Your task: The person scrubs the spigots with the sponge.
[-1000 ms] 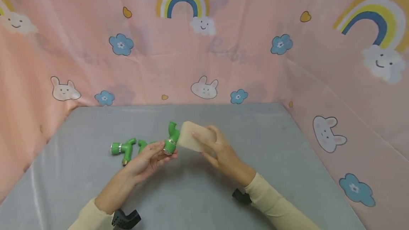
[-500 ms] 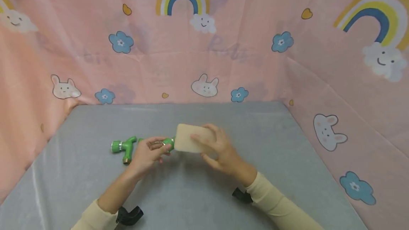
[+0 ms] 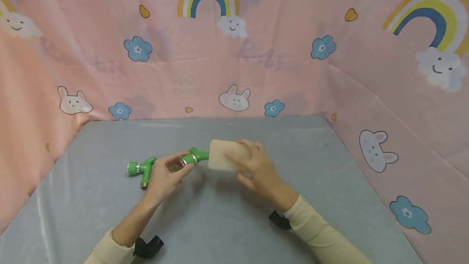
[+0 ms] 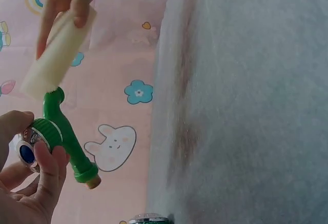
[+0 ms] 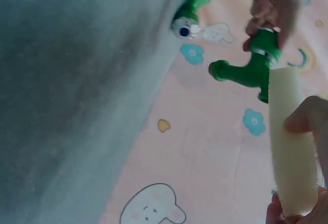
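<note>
In the head view, my left hand pinches a green plastic tap by its ribbed knob, thumb and fingers on either side. The left wrist view shows the knob's silver ring and blue cap, and a brass-coloured threaded end pointing down. My right hand grips a cream block-shaped sponge by its right part, fingers over the front and back. The sponge's left end overlaps one end of the tap. In the right wrist view the sponge appears edge-on, close against the green tap.
A second green tap lies on the grey-covered table, left of my left hand. Bits of another green tap show behind my left fingers. A pink patterned cloth hangs around the back and sides.
My left hand has turned the tap from upright to roughly level, its knob now facing left. The sponge moved left over the tap, then back right a little.
</note>
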A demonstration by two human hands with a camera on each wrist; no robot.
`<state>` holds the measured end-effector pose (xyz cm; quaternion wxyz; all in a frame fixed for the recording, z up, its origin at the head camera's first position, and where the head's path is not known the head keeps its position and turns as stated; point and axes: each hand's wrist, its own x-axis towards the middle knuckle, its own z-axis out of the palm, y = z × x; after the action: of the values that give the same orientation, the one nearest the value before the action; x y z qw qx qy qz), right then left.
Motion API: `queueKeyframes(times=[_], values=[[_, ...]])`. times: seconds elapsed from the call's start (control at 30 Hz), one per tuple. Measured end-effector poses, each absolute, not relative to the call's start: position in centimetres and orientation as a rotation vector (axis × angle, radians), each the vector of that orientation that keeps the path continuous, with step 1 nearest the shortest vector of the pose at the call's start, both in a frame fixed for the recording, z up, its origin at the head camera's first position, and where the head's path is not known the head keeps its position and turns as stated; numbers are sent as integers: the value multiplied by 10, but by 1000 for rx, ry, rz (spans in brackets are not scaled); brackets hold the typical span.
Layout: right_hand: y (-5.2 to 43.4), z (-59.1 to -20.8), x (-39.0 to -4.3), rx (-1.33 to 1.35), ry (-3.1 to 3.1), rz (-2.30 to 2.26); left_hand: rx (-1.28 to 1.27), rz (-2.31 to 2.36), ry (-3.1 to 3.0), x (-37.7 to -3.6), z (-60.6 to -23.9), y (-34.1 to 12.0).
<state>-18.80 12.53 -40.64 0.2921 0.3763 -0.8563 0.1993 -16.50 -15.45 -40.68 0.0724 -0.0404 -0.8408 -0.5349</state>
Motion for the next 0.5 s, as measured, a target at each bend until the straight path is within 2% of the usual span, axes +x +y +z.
queueKeyframes(times=[0.2, 0.5], values=[[126, -402, -185, 1049, -2291, 813, -204, -1506, -2477, -165, -409, -152], [117, -410, -181, 1069, -2473, 748, -319, -1836, -2280, -164, -406, -151]])
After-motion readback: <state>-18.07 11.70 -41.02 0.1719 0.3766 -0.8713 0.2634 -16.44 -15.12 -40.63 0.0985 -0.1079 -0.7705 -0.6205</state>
